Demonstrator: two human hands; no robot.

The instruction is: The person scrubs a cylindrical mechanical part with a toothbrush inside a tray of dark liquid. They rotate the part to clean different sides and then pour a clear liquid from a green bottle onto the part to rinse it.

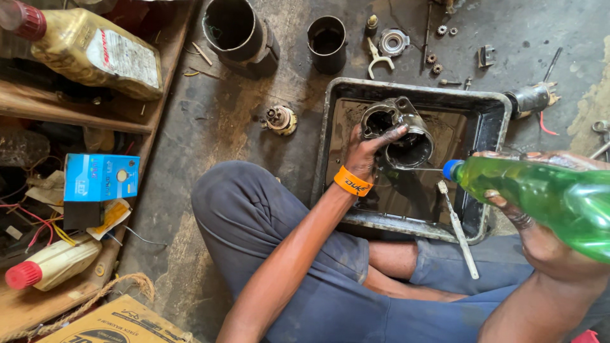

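Observation:
My left hand, with an orange wristband, grips a grey metal housing with two round openings, held over a dirty black metal tray. My right hand holds a clear plastic bottle of green liquid with a blue cap, tilted so its nozzle points at the housing. A thin stream runs from the cap toward the housing. A white-handled brush leans on the tray's near rim.
On the concrete floor lie two dark metal cylinders, a small armature, gears, a fork piece and a solenoid. At left, wooden shelves hold oil bottles and a blue box.

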